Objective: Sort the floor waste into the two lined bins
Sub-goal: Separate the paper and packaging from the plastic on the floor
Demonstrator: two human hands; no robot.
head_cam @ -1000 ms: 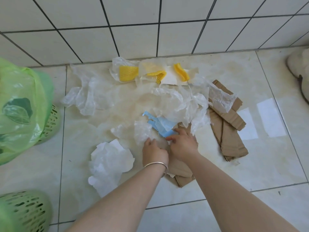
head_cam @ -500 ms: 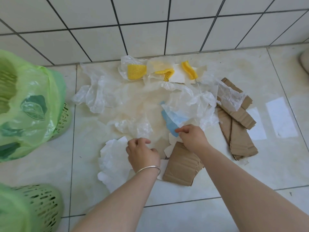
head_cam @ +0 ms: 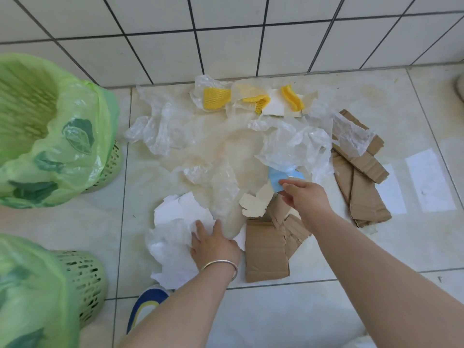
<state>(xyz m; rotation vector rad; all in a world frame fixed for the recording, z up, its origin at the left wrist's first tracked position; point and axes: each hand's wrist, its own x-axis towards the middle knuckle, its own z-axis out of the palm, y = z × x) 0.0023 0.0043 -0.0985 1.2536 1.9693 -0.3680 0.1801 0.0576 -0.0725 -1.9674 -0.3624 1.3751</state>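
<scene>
Waste lies on the tiled floor by the wall. My left hand (head_cam: 213,243) rests flat with fingers spread on crumpled white paper (head_cam: 175,217). My right hand (head_cam: 307,197) pinches the lower corner of a light blue plastic piece (head_cam: 277,177) that sticks out from under a clear plastic bag (head_cam: 296,144). A torn cream card scrap (head_cam: 254,203) lies just left of that hand. Brown cardboard pieces lie under my right wrist (head_cam: 266,252) and further right (head_cam: 361,189). Two green lined bins stand at the left, one far (head_cam: 60,136) and one near (head_cam: 82,275).
Yellow foam nets (head_cam: 217,97) and more clear plastic (head_cam: 155,131) lie close to the white tiled wall. A blue and white shoe (head_cam: 145,303) shows below my left forearm. A pale object (head_cam: 460,86) sits at the right edge.
My left hand has moved left and down from the clear plastic onto the white paper. My right hand stays at the blue piece, which has shifted right. The view has panned left, showing both bins.
</scene>
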